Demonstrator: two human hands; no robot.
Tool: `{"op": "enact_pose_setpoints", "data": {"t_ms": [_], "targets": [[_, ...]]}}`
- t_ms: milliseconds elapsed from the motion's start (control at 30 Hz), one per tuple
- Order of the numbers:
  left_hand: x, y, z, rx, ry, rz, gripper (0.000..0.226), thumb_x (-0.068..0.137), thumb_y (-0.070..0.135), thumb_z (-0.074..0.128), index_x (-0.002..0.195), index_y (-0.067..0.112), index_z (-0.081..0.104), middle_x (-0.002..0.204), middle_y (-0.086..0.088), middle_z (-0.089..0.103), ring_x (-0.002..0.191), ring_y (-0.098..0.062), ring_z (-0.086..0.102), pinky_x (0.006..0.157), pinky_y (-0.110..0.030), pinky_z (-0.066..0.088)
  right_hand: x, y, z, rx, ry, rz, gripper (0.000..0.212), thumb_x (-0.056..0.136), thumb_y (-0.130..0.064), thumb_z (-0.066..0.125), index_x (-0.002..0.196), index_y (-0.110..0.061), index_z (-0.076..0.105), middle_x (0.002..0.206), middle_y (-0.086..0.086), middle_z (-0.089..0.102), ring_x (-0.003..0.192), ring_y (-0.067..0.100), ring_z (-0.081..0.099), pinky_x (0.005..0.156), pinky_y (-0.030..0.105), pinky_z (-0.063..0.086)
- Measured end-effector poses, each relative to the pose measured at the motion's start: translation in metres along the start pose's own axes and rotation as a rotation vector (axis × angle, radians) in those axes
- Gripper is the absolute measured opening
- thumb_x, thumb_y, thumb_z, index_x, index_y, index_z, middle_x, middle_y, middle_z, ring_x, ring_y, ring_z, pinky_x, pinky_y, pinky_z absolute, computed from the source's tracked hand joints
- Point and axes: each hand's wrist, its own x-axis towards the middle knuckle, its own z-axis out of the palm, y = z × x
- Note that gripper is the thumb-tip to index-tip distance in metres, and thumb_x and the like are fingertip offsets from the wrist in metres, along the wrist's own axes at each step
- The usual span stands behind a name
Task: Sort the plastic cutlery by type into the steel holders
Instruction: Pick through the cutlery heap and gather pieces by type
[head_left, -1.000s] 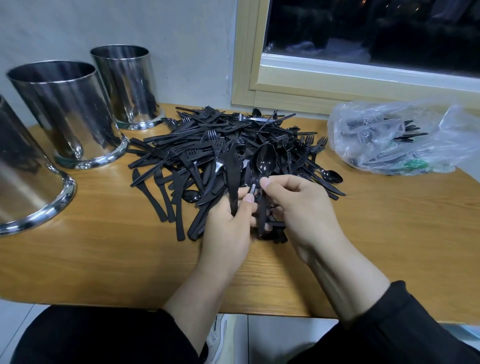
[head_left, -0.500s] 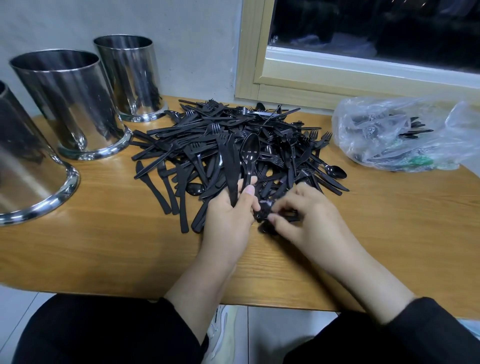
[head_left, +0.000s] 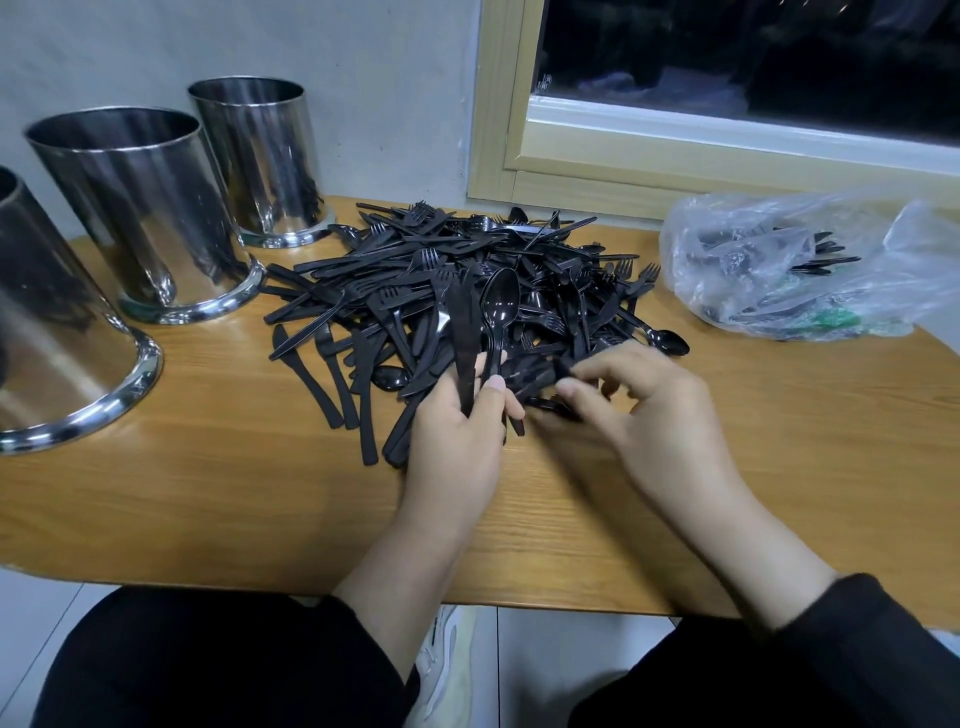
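1. Cutlery pile (head_left: 415, 291): black plastic forks, knives and spoons, glossy, heaped unsorted at mid-table and spreading toward the back edge.
2. Left hand (head_left: 457, 441): fingers and thumb curled round the handles of 1 knife (head_left: 464, 332) and 1 spoon (head_left: 500, 304), both held upright above the near edge of the pile (spoon bowl facing the camera, knife just beside it on the left).
3. Right hand (head_left: 644, 410): at the near right edge of the pile, fingers bent down among the pieces; motion blur hides the fingertips, so whether it grips anything cannot be told.
4. Steel holders: 3 polished cylinders with flared bases, upright along the left side; near holder (head_left: 57, 332) partly cut off by the frame, middle holder (head_left: 140, 208) just left of the pile, far holder (head_left: 260, 156) by the wall. Their contents cannot be seen from this angle.
5. Table (head_left: 208, 493): light wood grain, rounded front edge.
6. Plastic bag (head_left: 779, 270): clear, crumpled, on the right, with more black cutlery inside.
7. Room: grey wall behind; window frame (head_left: 498, 130) in pale yellow, dark glass. Tiled floor and dark sleeves below.
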Motion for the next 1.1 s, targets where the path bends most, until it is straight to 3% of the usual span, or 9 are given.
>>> {"op": "enact_pose_setpoints", "data": {"t_ms": [100,167,367,567,733,800,900,1000,1100], "targets": [[-0.002,0.001,0.0,0.037,0.008,0.023,0.032,0.104,0.019,0.051,0.08,0.034,0.067,0.074,-0.015,0.065,0.058,-0.017,0.052,0.064,-0.038,0.048,0.018,-0.012,-0.02,0.18,0.052,0.209,0.011,0.085,-0.027,0.078,0.077,-0.023,0.072,0.067,-0.018,0.063,0.065,0.001,0.055,0.063,0.012,0.037],[-0.003,0.0,0.0,0.062,0.012,0.037,0.027,0.104,0.019,0.051,0.085,0.029,0.066,0.075,-0.008,0.069,0.062,-0.014,0.059,0.07,-0.029,0.051,0.027,-0.017,-0.031,0.301,0.098,0.296,0.014,0.087,-0.028,0.077,0.076,-0.02,0.072,0.06,-0.019,0.062,0.056,-0.002,0.05,0.056,0.009,0.036],[-0.004,0.001,0.0,0.098,0.025,0.071,0.023,0.104,0.019,0.054,0.09,0.029,0.069,0.085,0.01,0.075,0.082,-0.006,0.07,0.071,-0.005,0.045,0.035,-0.028,-0.035,0.713,0.189,0.462,0.019,0.092,-0.015,0.071,0.075,-0.012,0.064,0.057,-0.004,0.06,0.062,0.018,0.066,0.06,0.022,0.053],[-0.005,0.003,0.001,0.104,-0.044,0.093,0.037,0.104,0.019,0.056,0.085,0.049,0.068,0.09,0.011,0.077,0.086,-0.007,0.072,0.078,-0.019,0.054,0.027,-0.031,-0.013,0.873,0.115,0.627,0.025,0.093,-0.011,0.069,0.07,-0.007,0.06,0.061,0.007,0.064,0.063,0.024,0.07,0.064,0.027,0.059],[-0.006,0.0,0.001,0.141,-0.131,0.102,0.027,0.105,0.026,0.054,0.092,0.043,0.07,0.073,-0.01,0.067,0.066,-0.034,0.06,0.066,-0.044,0.05,0.026,-0.031,-0.001,0.911,0.127,0.647,0.027,0.093,-0.011,0.068,0.068,-0.007,0.06,0.064,0.003,0.065,0.063,0.018,0.069,0.069,0.026,0.06],[-0.006,-0.002,0.001,0.173,-0.17,0.119,0.025,0.104,0.027,0.055,0.092,0.043,0.07,0.07,-0.001,0.065,0.06,-0.018,0.055,0.061,-0.042,0.047,0.028,-0.031,-0.001,0.904,0.131,0.633,0.025,0.093,-0.011,0.069,0.07,-0.006,0.061,0.064,0.004,0.064,0.063,0.017,0.069,0.072,0.028,0.061],[-0.007,-0.001,0.002,0.287,-0.214,0.139,0.018,0.102,0.024,0.06,0.094,0.038,0.067,0.071,0.027,0.06,0.069,0.004,0.054,0.063,-0.012,0.038,0.028,-0.027,-0.002,0.855,0.067,0.596,0.023,0.095,-0.018,0.068,0.077,-0.004,0.068,0.071,0.006,0.069,0.067,0.016,0.068,0.073,0.029,0.06],[-0.006,-0.006,0.002,0.281,-0.167,0.08,0.028,0.104,0.028,0.055,0.076,0.031,0.058,0.055,0.018,0.05,0.05,-0.003,0.042,0.053,-0.02,0.033,0.025,-0.011,-0.006,0.581,0.01,0.5,0.027,0.099,-0.029,0.062,0.08,-0.012,0.072,0.071,-0.002,0.07,0.063,0.013,0.06,0.061,0.029,0.051],[-0.004,-0.007,-0.001,0.205,-0.131,0.041,0.035,0.105,0.032,0.05,0.072,0.021,0.054,0.054,0.006,0.037,0.05,-0.017,0.032,0.05,-0.03,0.027,0.017,0.018,-0.009,-0.014,-0.131,0.286,0.01,0.095,-0.029,0.066,0.093,-0.023,0.074,0.083,-0.015,0.067,0.076,0.006,0.06,0.072,0.026,0.044]]}}
